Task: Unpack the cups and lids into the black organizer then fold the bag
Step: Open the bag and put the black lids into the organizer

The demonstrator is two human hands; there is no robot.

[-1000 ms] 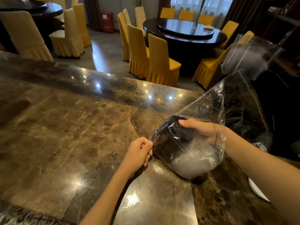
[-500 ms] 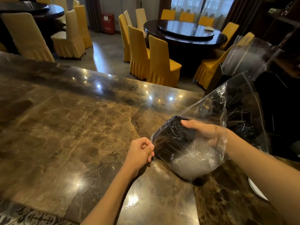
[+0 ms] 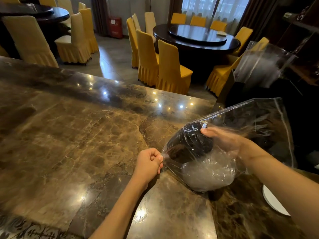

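The job has just begun. The left hand (image 3: pixel 149 162) pinches a corner of the clear plastic bag (image 3: pixel 224 147) on the counter (image 3: pixel 86 135). The right hand (image 3: pixel 226 141), inside, grips the black lids (image 3: pixel 191 145); clear cups (image 3: pixel 208 173) wait underneath. The bag is not folded.

A restaurant banquet hall: round dark dining tables (image 3: pixel 196 37) ringed by yellow-covered chairs (image 3: pixel 170 68); marble counter (image 3: pixel 72 135) in front

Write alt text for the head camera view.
A right hand reaches inside a clear plastic bag on a marble counter, gripping black lids above clear cups, while the left hand pinches the bag's corner.
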